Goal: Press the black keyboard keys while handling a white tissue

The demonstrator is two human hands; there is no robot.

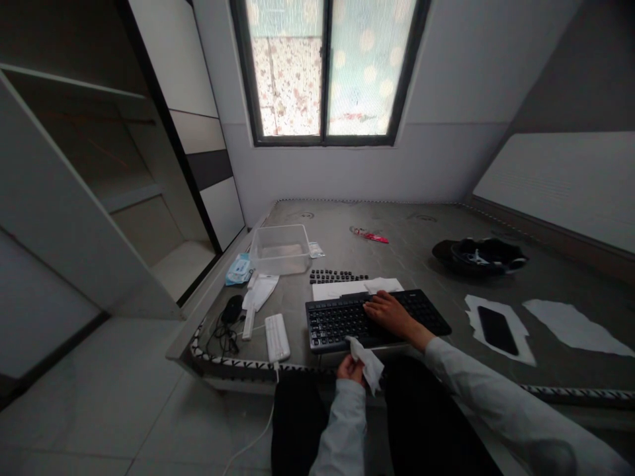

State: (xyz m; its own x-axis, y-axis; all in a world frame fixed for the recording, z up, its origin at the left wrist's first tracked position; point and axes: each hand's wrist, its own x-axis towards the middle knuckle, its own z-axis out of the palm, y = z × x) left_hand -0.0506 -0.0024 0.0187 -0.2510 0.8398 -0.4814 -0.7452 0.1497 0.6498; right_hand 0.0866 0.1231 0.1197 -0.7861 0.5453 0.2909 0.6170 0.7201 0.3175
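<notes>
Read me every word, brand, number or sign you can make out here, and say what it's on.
No text is readable.
Black keyboard: characters on the keys, too small to read.
Blue packet: printing, too blurred to read.
Small white packet: faint marks, too small to read.
Red item: nothing legible.

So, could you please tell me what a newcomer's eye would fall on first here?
Probably the bright window at the top centre, which stands out against the dim room. Next would likely be the black keyboard near the front edge of the grey mattress, with the right hand resting on it and the left hand holding a white tissue just in front. Small black keycaps lie in rows behind the keyboard.
</notes>
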